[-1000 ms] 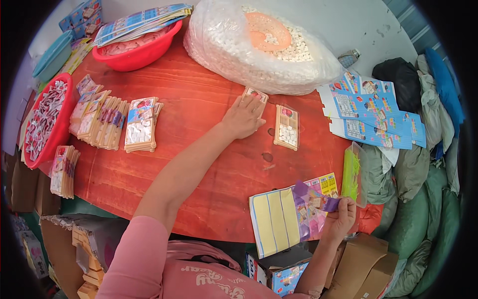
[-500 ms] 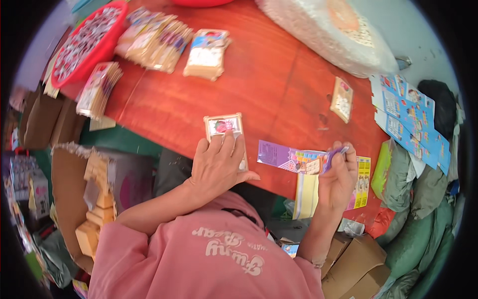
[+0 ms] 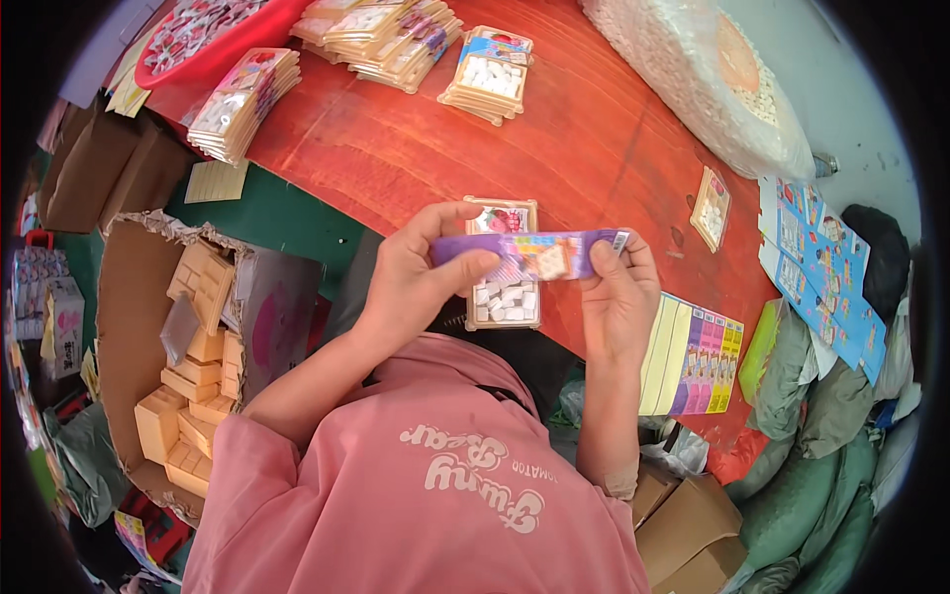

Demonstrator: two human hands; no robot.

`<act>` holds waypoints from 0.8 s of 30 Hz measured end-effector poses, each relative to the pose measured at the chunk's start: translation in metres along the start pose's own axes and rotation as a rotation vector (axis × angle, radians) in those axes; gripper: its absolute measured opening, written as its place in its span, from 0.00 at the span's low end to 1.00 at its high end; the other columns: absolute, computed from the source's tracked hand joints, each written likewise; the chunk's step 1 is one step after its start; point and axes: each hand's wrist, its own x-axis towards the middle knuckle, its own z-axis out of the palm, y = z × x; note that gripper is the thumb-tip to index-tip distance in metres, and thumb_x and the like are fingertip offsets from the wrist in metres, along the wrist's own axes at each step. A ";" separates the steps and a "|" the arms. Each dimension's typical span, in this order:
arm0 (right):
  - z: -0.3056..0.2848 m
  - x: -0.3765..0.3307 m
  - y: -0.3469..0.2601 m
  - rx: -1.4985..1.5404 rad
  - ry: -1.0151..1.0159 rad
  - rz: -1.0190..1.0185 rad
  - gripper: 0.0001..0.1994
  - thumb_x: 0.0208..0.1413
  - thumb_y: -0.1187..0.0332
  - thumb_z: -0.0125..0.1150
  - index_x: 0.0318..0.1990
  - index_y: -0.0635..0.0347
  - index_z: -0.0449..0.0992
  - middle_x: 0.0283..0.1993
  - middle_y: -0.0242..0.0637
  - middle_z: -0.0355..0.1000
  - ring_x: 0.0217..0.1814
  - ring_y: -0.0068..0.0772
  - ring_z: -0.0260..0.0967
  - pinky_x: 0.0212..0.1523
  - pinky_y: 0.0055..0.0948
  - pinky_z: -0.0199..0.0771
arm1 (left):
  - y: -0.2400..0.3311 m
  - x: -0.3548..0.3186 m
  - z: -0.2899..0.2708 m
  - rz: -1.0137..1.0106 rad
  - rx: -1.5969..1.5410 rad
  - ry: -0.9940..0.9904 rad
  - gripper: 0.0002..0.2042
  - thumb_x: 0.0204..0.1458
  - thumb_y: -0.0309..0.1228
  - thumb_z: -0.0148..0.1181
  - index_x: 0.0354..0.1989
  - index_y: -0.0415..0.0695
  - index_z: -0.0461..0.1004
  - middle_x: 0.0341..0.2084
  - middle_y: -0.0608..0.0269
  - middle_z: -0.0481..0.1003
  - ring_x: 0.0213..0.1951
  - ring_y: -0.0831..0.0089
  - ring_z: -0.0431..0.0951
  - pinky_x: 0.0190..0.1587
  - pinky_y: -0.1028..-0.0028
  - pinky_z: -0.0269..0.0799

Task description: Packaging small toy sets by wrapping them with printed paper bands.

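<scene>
A purple printed paper strip (image 3: 539, 259) is stretched between my two hands, above a small tan tray (image 3: 534, 312) at the table's near edge. My left hand (image 3: 416, 272) pinches the strip's left end, thumb on top. My right hand (image 3: 618, 287) pinches its right end. The tray holds white pieces (image 3: 505, 300) in its near part and a pink-and-red sachet (image 3: 508, 220) in its far part; the strip hides the middle. To the right of my right hand lie printed strips (image 3: 708, 358) in purple, pink and yellow, beside pale yellow ones.
Stacked filled trays (image 3: 490, 79) stand at the far side, near a red basin (image 3: 267, 30) of sachets. A single tray (image 3: 711, 210) lies right. A large clear bag (image 3: 712, 89) of white pieces rests far right. A carton (image 3: 124, 297) at left holds tan trays (image 3: 188, 426).
My left hand has left the tray and taken the strip's left end. My right hand has moved left, bringing the strip over the tray. The view has shifted.
</scene>
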 end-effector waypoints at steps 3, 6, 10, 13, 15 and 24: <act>-0.002 0.001 0.015 -0.196 0.096 -0.028 0.15 0.47 0.83 0.62 0.41 0.64 0.66 0.35 0.35 0.70 0.35 0.20 0.70 0.40 0.21 0.74 | -0.012 0.010 -0.006 -0.068 0.041 0.109 0.15 0.48 0.25 0.63 0.44 0.37 0.69 0.24 0.67 0.73 0.26 0.84 0.73 0.27 0.83 0.71; -0.004 0.003 0.025 -0.452 0.116 -0.065 0.16 0.45 0.82 0.64 0.41 0.65 0.65 0.35 0.35 0.69 0.36 0.19 0.68 0.38 0.18 0.71 | -0.016 0.016 -0.009 -0.047 0.136 0.113 0.16 0.48 0.24 0.62 0.46 0.38 0.69 0.26 0.65 0.75 0.23 0.86 0.71 0.24 0.85 0.69; -0.012 0.007 0.032 -0.600 0.133 -0.151 0.17 0.44 0.82 0.65 0.40 0.65 0.65 0.34 0.34 0.69 0.35 0.18 0.67 0.37 0.17 0.69 | -0.016 0.019 -0.009 -0.077 0.256 0.095 0.15 0.48 0.24 0.63 0.45 0.37 0.69 0.24 0.64 0.75 0.23 0.84 0.73 0.24 0.84 0.70; -0.015 0.008 0.034 -0.656 0.130 -0.142 0.16 0.44 0.83 0.64 0.39 0.64 0.65 0.34 0.32 0.69 0.34 0.17 0.66 0.37 0.17 0.69 | -0.022 0.021 -0.007 -0.072 0.295 0.084 0.14 0.48 0.24 0.62 0.44 0.37 0.69 0.24 0.63 0.75 0.23 0.83 0.74 0.23 0.83 0.70; -0.015 0.007 0.037 -0.799 0.164 -0.160 0.14 0.44 0.81 0.64 0.37 0.64 0.66 0.33 0.33 0.69 0.33 0.21 0.67 0.36 0.20 0.69 | -0.021 0.020 -0.005 -0.061 0.321 0.082 0.13 0.49 0.24 0.62 0.43 0.37 0.69 0.24 0.63 0.76 0.23 0.82 0.75 0.23 0.82 0.71; 0.015 -0.013 0.056 -1.222 0.024 -0.179 0.13 0.44 0.73 0.62 0.38 0.63 0.67 0.36 0.42 0.70 0.39 0.42 0.69 0.42 0.37 0.67 | -0.031 -0.018 -0.031 -0.091 0.281 0.276 0.07 0.53 0.23 0.56 0.34 0.37 0.64 0.22 0.62 0.74 0.25 0.82 0.75 0.28 0.80 0.74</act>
